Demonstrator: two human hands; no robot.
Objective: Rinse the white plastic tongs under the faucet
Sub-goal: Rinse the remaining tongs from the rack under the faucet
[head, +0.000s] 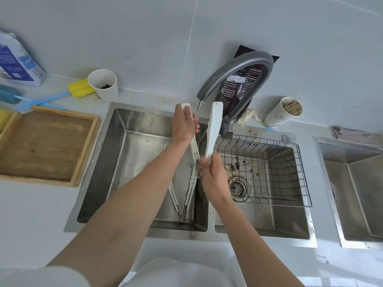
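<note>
Left hand [183, 127]: raised over the back of the left basin, with the forearm stretched forward from the lower left and the back of the hand turned to the camera.
Left fingers [195, 129]: curled round the upper end of one arm of the white tongs [213, 129]; that arm's tip is seen above the knuckles.
Right hand [214, 177]: held lower, over the divider between the two basins, with the wrist bent upward.
Right fingers [207, 162]: closed on the lower end of the wider arm, near where the two arms meet.
White tongs: held upright in the air above the sink [176, 235], joint downward, arms spread apart into a V that opens toward the spout.
Faucet [238, 65]: grey, arched, mounted at the sink's back edge; a thin stream of water [198, 112] is seen falling between the arms, just beside the left hand.
Left basin: metal tongs [182, 201] are laid on the bottom, near the front wall.
Right basin: a wire basket [265, 168] is hung across it, above the drain.
Desk, back edge: a paper cup [103, 84] is stood left of the sink, a second cup [284, 112] right of the faucet.
Desk, left side: a wooden tray [47, 146] is set just beside the sink.
</note>
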